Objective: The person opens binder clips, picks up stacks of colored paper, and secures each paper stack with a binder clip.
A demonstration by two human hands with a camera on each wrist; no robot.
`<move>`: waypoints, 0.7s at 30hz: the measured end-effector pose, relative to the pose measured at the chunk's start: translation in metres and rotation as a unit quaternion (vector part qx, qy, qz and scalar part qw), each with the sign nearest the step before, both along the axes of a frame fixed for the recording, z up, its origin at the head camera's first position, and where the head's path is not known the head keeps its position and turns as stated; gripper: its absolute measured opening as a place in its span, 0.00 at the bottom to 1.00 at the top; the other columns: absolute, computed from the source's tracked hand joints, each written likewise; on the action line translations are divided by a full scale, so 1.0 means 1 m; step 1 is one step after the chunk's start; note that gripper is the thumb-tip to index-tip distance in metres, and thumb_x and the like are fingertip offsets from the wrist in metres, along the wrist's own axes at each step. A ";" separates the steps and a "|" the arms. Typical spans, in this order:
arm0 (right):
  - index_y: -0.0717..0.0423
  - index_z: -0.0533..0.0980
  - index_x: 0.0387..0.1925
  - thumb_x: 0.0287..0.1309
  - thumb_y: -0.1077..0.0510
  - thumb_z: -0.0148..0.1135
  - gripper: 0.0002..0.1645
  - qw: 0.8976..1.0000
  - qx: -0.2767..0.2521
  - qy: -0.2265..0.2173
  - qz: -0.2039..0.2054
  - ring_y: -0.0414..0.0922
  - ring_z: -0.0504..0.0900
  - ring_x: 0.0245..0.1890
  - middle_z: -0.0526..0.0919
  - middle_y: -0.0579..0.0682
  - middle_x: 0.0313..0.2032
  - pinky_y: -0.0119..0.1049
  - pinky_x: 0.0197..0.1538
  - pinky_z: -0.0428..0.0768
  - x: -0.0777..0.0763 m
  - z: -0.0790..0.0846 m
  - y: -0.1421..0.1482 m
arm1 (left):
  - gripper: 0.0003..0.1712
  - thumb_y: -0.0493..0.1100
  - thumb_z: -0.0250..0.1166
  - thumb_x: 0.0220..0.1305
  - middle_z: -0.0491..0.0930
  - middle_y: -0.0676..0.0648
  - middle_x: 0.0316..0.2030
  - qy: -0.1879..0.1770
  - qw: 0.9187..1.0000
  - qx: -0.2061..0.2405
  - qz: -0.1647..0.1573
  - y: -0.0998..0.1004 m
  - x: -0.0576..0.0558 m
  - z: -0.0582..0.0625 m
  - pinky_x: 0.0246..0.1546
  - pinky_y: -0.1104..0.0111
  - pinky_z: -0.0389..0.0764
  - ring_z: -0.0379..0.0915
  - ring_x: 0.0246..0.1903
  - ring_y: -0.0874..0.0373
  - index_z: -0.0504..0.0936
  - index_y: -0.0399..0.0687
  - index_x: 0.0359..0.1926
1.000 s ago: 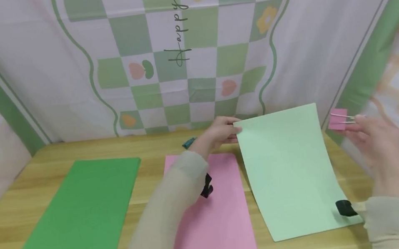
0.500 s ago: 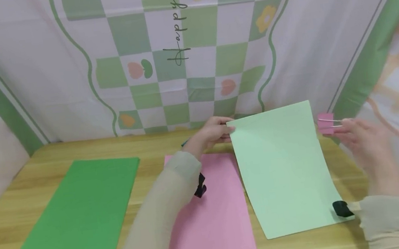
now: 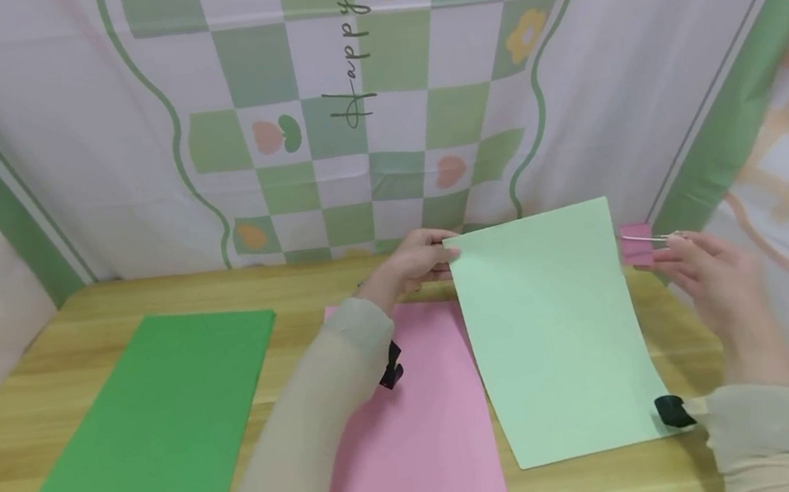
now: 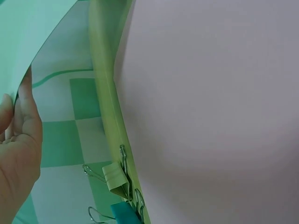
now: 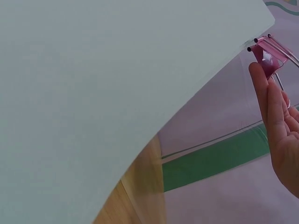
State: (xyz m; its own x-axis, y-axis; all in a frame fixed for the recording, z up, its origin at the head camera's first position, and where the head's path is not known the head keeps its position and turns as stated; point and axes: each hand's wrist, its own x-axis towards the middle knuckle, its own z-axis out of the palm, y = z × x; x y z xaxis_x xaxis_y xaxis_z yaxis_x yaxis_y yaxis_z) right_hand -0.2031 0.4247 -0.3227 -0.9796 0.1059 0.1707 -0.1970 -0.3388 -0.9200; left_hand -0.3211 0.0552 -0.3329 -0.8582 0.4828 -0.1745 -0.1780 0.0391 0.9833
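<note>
A light green sheet of paper (image 3: pixel 556 333), possibly a thin stack, is raised at its far end and bends down to the table. Its far left corner is pinched by my left hand (image 3: pixel 421 262), thumb in front and fingers behind. Beside its upper right edge my right hand (image 3: pixel 720 278) holds a pink binder clip (image 3: pixel 636 245) by its wire handles. In the right wrist view the clip's mouth (image 5: pixel 254 45) faces the paper's edge, close to the corner; whether they touch, I cannot tell.
Pink paper (image 3: pixel 431 407) lies under my left forearm, and a green stack of paper (image 3: pixel 143 437) is at the left. Behind my left hand, a yellow binder clip (image 4: pixel 116 177) and a teal binder clip (image 4: pixel 125 213) stand near the table's back edge. A patterned curtain (image 3: pixel 341 178) hangs behind.
My right hand has brought the pink binder clip leftward to the light green paper's right edge. The paper and my left hand have shifted slightly left.
</note>
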 end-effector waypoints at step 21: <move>0.58 0.80 0.46 0.70 0.72 0.47 0.16 0.996 0.011 0.005 0.087 0.42 0.88 0.40 0.87 0.49 0.41 0.31 0.46 0.85 -0.001 0.000 -0.007 | 0.24 0.35 0.57 0.72 0.77 0.50 0.37 0.013 1.000 0.005 -0.015 0.001 0.001 0.002 0.37 0.73 0.85 0.80 0.33 0.62 0.72 0.42 0.68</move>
